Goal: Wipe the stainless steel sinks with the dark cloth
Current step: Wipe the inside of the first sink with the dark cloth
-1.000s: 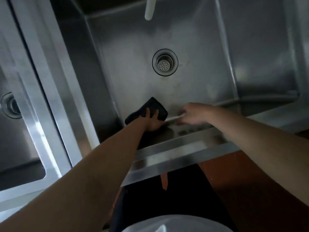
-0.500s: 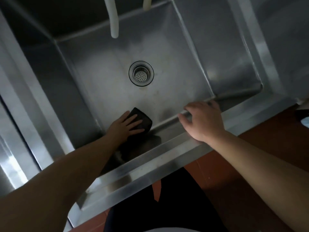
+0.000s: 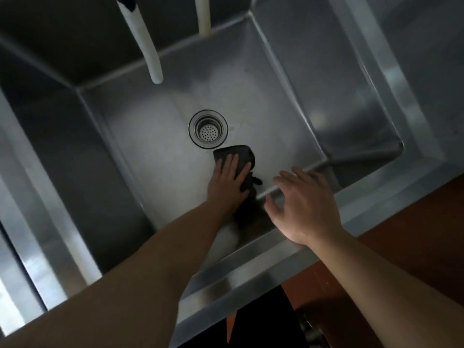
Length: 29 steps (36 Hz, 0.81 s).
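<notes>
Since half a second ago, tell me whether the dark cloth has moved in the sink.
Yes. The dark cloth, under the left hand, has slid away from the front wall toward the drain, nearly touching its rim.

dark cloth point(image 3: 242, 156) crumpled flat on sink point(image 3: 155, 146) floor, just beside drain point(image 3: 208, 128)

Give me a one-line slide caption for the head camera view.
Left hand presses a dark cloth flat on the sink floor beside the drain.
</notes>
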Available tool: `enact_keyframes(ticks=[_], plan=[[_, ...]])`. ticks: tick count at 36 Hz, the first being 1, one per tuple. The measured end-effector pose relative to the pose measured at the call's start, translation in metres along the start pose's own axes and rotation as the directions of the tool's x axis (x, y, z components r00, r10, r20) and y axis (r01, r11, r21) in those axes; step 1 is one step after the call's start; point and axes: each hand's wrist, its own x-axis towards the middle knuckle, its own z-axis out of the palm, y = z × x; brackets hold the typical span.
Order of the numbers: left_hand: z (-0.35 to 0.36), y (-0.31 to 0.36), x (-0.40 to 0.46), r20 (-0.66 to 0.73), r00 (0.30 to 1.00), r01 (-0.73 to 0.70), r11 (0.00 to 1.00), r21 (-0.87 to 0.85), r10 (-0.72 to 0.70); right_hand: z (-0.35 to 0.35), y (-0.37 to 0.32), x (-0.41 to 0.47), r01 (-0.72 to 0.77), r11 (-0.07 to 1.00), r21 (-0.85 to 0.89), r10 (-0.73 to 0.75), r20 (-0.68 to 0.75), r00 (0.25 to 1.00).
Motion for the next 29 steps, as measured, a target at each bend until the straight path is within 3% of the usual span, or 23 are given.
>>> enact_keyframes(ticks=[4, 8, 11, 16, 21, 25, 29], plan=[[-0.005, 0.02, 0.021, -0.047, 0.995, -0.096, 0.993, -0.063, 0.093, -0.001, 0.0, 0.0, 0.0, 1.0, 0.015, 0.0, 0.012, 1.0], [0.004, -0.005, 0.016, -0.066, 0.989, -0.137, 0.988, -0.071, 0.132, -0.002, -0.001, 0.0, -0.004, 0.999, 0.042, 0.004, 0.009, 1.0], [0.013, -0.035, -0.002, -0.151, 0.988, -0.063, 0.989, -0.133, 0.043, -0.002, -0.001, -0.001, -0.004, 0.999, 0.047, 0.003, 0.004, 1.0], [0.026, -0.108, -0.045, -0.18, 0.957, 0.2, 0.966, -0.166, -0.229, -0.006, -0.002, -0.001, -0.01, 0.999, 0.035, 0.009, 0.031, 0.999], [0.031, -0.169, -0.055, -0.04, 0.837, 0.523, 0.819, -0.236, -0.546, -0.006, -0.003, -0.002, -0.011, 0.999, 0.033, 0.011, 0.01, 1.0], [0.031, -0.16, -0.045, -0.09, 0.777, 0.553, 0.744, -0.375, -0.623, -0.006, -0.003, -0.001, -0.006, 0.999, 0.037, 0.005, 0.027, 1.0], [0.032, -0.133, -0.03, -0.129, 0.589, 0.602, 0.54, -0.588, -0.798, -0.005, -0.002, -0.001, -0.008, 0.999, 0.043, 0.007, 0.029, 1.0]])
